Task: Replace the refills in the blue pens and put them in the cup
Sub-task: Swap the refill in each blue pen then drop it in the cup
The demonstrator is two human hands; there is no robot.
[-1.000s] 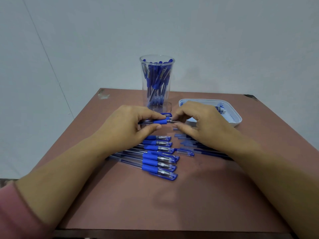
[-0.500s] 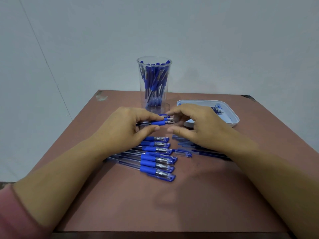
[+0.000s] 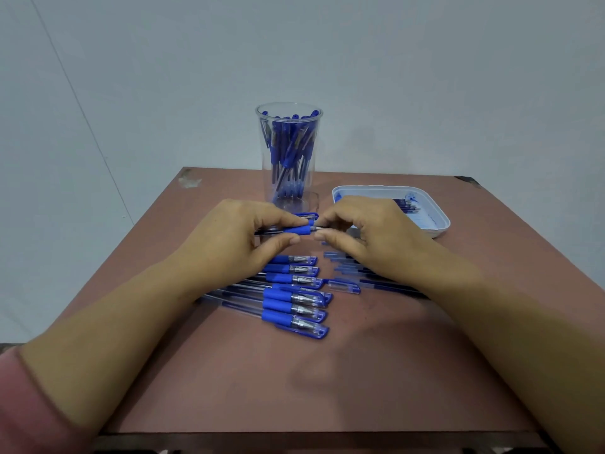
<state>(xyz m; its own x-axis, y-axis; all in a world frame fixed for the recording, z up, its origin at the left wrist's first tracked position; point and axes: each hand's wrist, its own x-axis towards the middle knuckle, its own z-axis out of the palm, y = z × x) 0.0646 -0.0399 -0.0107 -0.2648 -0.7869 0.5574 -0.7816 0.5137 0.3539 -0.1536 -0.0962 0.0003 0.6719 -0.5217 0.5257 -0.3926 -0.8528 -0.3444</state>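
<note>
My left hand (image 3: 235,239) grips a blue pen (image 3: 297,230) by its blue rubber grip, holding it level above the table. My right hand (image 3: 370,237) pinches the pen's metal tip end between thumb and fingers. Behind the hands stands a clear cup (image 3: 289,155) holding several blue pens. Below the hands lies a row of several capped blue pens (image 3: 294,298) on the table. Loose refills (image 3: 386,285) and a clear cap (image 3: 343,286) lie to the right of that row, partly hidden under my right wrist.
A white tray (image 3: 438,221) with a few refills and blue ink stains sits at the back right. The brown table (image 3: 327,381) ends at a near edge low in the frame. A grey wall rises behind.
My right hand's fingers have closed back onto the pen tip after loosening half a second ago. The left hand keeps its hold on the pen; the view has shifted slightly.
</note>
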